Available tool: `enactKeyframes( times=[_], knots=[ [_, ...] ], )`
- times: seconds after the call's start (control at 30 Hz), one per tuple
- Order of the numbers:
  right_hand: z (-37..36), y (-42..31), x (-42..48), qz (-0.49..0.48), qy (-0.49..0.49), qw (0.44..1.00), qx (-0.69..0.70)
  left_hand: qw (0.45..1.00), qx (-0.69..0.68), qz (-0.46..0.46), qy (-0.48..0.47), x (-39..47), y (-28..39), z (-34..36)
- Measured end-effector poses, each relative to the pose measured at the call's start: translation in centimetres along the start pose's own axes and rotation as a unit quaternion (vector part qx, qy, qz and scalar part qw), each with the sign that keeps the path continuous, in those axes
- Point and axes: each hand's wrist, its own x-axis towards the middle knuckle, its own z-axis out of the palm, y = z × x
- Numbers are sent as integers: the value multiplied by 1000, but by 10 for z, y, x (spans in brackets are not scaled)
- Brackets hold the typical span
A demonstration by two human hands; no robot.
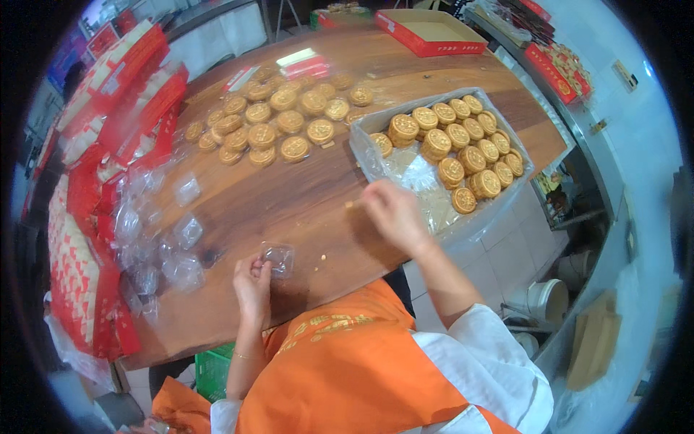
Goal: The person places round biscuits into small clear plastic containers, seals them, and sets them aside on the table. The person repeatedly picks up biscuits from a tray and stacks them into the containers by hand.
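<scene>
My left hand pinches the rim of a small clear plastic tray just above the front of the wooden table. No cake shows in this tray. My right hand is motion-blurred beside the near left edge of a box lined with plastic film. Its fingers are curled, and whether they hold anything is unclear. Stacks of round golden mooncakes fill the right and far parts of that box. Bare plastic lining shows in its near left part. Farther back on the table, many more mooncakes sit in clear trays.
Loose empty plastic trays are heaped on the left, beside red cartons. Red-and-white packets and an open red box lid stand at the back. Crumbs dot the wooden table. White buckets are below right.
</scene>
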Motion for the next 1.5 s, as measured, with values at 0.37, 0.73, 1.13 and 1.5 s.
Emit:
enactKeyframes(
  times=[0.37, 0.73, 1.13, 1.5],
  knots=[
    [-116, 101, 45, 212, -148, 880, -399, 939, -293, -176, 31, -12, -25, 9],
    [-92, 26, 33, 179, -56, 908, -373, 956, -246, -147, 64, -13, -15, 14],
    [123, -50, -31, -83, -168, 982, 29, 979, -149, -108, 86, -12, -12, 20],
    [119, -28, -32, -9, -289, 943, 168, 992, -43, 23, 114, -22, -7, 22]
  ],
)
